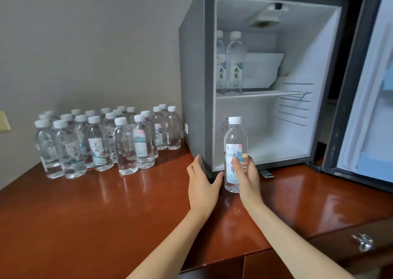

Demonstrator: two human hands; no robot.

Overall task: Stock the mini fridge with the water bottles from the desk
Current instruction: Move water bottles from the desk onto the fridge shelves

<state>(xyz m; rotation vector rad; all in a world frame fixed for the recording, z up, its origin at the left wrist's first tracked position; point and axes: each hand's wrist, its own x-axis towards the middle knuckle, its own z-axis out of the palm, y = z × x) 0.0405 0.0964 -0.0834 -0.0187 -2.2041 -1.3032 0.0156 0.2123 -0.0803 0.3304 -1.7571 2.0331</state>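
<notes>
Water bottle (235, 138), lower centre: your right grip (246, 176) is clasping it upright for shelving, while your released left grip (202, 183) is seemingly bracing the fridge (191, 66).

Two bottles (235, 66) on the upper shelf (276, 93) of the mini fridge (191, 66) each wear a pale label with two dark brush-written Chinese characters, one above the other; I cannot read them surely. The held bottle (234, 149) shows similar calligraphy, partly covered by the right hand (246, 176), with blurred small print below. On the surface (106, 204), the front bottle (97, 149) bears two similar characters, and the barcode bottle (111, 144) a barcode.
</notes>
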